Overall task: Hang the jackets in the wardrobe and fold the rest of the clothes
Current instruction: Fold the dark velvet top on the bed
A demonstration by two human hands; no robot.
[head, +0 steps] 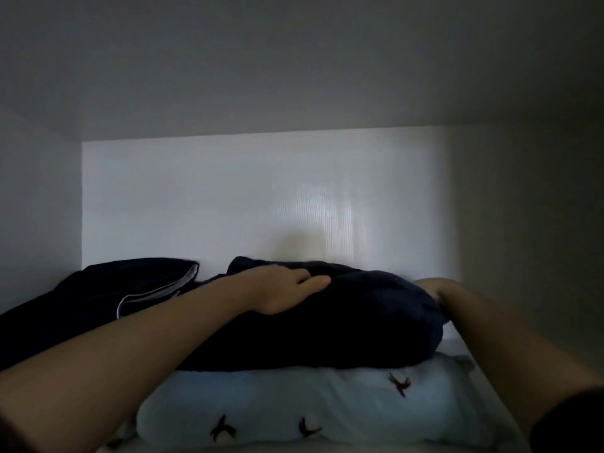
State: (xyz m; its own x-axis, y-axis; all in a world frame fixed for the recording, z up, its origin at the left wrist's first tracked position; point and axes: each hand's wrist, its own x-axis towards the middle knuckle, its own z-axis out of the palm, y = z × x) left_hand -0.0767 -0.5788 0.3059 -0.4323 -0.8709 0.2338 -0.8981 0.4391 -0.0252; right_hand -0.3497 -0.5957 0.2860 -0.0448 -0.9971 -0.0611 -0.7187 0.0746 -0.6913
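Inside a dim white wardrobe compartment, a folded dark navy garment [359, 322] lies on top of a folded light blue garment with small dark bird prints [294, 400]. My left hand [284, 289] rests flat on top of the navy bundle, fingers stretched toward the right. My right hand [438, 289] is at the bundle's right end; its fingers are hidden behind the fabric. Both forearms reach in from the bottom corners.
Another dark garment with thin white piping [108, 295] lies on the shelf to the left, touching the navy bundle. The white back wall [228, 197] stands just behind the clothes. Side walls close in left and right, and the compartment ceiling is above.
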